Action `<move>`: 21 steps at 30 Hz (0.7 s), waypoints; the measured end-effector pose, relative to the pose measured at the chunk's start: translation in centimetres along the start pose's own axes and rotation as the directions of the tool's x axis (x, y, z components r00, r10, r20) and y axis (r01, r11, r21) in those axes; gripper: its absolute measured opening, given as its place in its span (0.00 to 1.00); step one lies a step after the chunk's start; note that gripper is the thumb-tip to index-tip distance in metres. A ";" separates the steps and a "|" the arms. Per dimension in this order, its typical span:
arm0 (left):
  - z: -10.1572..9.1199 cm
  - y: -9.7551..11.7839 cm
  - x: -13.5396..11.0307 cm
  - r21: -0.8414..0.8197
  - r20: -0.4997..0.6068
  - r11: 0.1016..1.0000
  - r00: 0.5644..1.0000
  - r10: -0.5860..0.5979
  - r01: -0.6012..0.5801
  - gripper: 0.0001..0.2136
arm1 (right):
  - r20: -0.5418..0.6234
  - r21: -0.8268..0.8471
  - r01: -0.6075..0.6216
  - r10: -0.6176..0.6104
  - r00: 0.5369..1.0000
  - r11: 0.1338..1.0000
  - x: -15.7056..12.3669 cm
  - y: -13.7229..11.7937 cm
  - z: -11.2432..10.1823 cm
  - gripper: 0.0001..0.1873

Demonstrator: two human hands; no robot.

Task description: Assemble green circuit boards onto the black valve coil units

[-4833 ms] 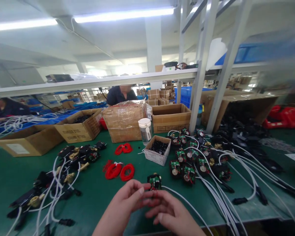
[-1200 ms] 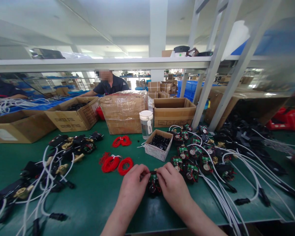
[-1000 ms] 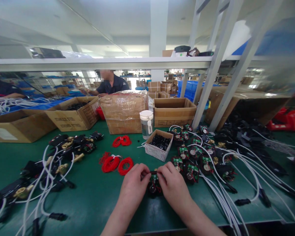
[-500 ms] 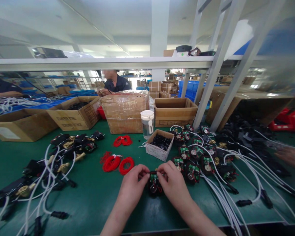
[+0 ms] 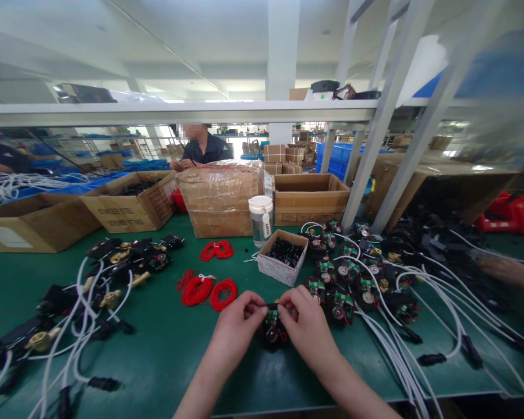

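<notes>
A small black housing with a green circuit board (image 5: 272,331) sits on the green table between my hands. My left hand (image 5: 240,320) pinches its upper left edge with thumb and forefinger. On the opposite side, my right hand (image 5: 304,317) grips the upper right edge the same way. A round clear part and thin red wires show on the board's lower half. My fingers hide much of its top edge. Several similar board units (image 5: 341,305) with white cables lie just right of my right hand.
Red wire coils (image 5: 223,294) lie left of centre, near a small carton of black parts (image 5: 283,251) and a clear jug (image 5: 261,221). Black units with brass fittings (image 5: 111,299) spread over the left. Cardboard boxes (image 5: 225,201) line the back. Another person's hand (image 5: 506,272) is at far right.
My hands keep their pinch on the circuit-board housing, with hardly any movement. The other person's hand at far right has shifted slightly left.
</notes>
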State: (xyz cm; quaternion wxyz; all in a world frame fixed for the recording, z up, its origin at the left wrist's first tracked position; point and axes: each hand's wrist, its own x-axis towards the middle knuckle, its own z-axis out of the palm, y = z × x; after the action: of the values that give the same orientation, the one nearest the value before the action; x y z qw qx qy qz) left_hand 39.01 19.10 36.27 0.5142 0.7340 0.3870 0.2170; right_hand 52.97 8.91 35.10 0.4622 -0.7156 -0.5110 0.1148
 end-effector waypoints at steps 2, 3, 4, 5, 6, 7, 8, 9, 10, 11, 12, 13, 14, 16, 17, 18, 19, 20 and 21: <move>0.1 -0.1 0.0 0.025 -0.007 1.000 1.000 -0.002 0.002 0.11 | -0.002 0.009 -0.004 0.004 1.000 1.000 0.0 0.0 0.0 0.08; 0.1 0.0 0.0 0.040 -0.011 0.999 1.000 -0.002 0.003 0.11 | -0.003 0.011 -0.005 0.005 1.000 1.000 0.0 0.0 0.0 0.08; 0.1 0.1 -0.1 0.052 -0.014 0.999 1.000 -0.002 0.003 0.11 | -0.005 0.012 -0.005 0.005 1.000 1.000 0.0 0.0 0.0 0.08; 0.1 0.2 -0.2 0.059 -0.015 0.998 1.000 -0.001 0.002 0.11 | -0.006 0.014 -0.005 0.005 1.000 1.000 0.0 0.0 0.0 0.07; 0.1 0.3 -0.3 0.065 -0.013 0.998 1.000 0.001 0.000 0.11 | -0.004 0.022 -0.004 0.004 1.000 1.000 0.0 0.0 -0.1 0.07; 0.1 0.4 -0.3 0.072 -0.011 0.997 1.000 0.009 -0.008 0.12 | -0.001 0.035 -0.003 0.003 1.000 0.999 0.0 0.0 -0.1 0.07; 0.1 0.4 -0.3 0.086 -0.013 0.996 1.000 0.023 -0.022 0.13 | 0.001 0.053 -0.002 0.002 1.000 0.999 0.0 0.0 -0.2 0.07; 0.0 0.5 -0.3 0.106 -0.018 0.994 0.999 0.040 -0.038 0.13 | -0.001 0.070 -0.001 0.001 1.000 0.998 0.0 0.1 -0.3 0.07; 0.0 0.4 -0.3 0.129 -0.022 0.990 0.998 0.056 -0.052 0.13 | -0.004 0.084 -0.001 0.002 1.000 0.996 0.0 0.2 -0.4 0.07; 0.1 0.3 -0.3 0.152 -0.027 0.986 0.997 0.071 -0.066 0.13 | -0.009 0.094 -0.004 0.005 1.000 0.996 0.0 0.2 -0.5 0.07; 0.1 0.2 -0.2 0.172 -0.033 0.982 0.996 0.082 -0.075 0.13 | -0.014 0.099 -0.010 0.011 1.000 0.995 0.0 0.3 -0.6 0.07; 0.1 0.1 -0.1 0.189 -0.038 0.979 0.995 0.091 -0.082 0.12 | -0.014 0.103 -0.018 0.019 1.000 0.994 0.0 0.4 -0.7 0.08; 0.2 0.1 -0.1 0.201 -0.044 0.976 0.994 0.098 -0.088 0.12 | -0.009 0.109 -0.028 0.029 1.000 0.994 0.0 0.5 -0.7 0.08; 0.3 0.1 -0.1 0.220 -0.056 0.970 0.992 0.116 -0.101 0.12 | 0.009 0.122 -0.047 0.047 0.999 0.991 0.0 0.7 -0.6 0.07; 0.3 0.1 -0.1 0.228 -0.061 0.968 0.991 0.122 -0.105 0.11 | 0.018 0.127 -0.052 0.050 0.999 0.991 0.0 0.8 -0.6 0.06; 0.4 0.2 -0.1 0.235 -0.065 0.966 0.990 0.128 -0.109 0.11 | 0.024 0.128 -0.053 0.050 0.998 0.990 0.0 0.8 -0.5 0.06; 0.4 0.3 -0.2 0.239 -0.066 0.964 0.989 0.132 -0.113 0.11 | 0.026 0.128 -0.050 0.047 0.999 0.991 0.0 0.9 -0.5 0.06; 0.4 0.3 -0.2 0.239 -0.067 0.964 0.989 0.135 -0.115 0.12 | 0.028 0.126 -0.045 0.041 0.999 0.991 0.0 0.9 -0.4 0.07; 0.4 0.4 -0.3 0.236 -0.065 0.965 0.989 0.134 -0.115 0.12 | 0.029 0.125 -0.038 0.035 0.999 0.991 0.1 0.9 -0.4 0.07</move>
State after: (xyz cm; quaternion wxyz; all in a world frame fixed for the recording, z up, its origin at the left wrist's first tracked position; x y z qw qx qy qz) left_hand 39.25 18.59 36.52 0.3946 0.8025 0.3830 0.2315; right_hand 53.84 8.67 34.66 0.4970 -0.6928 -0.4958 0.1648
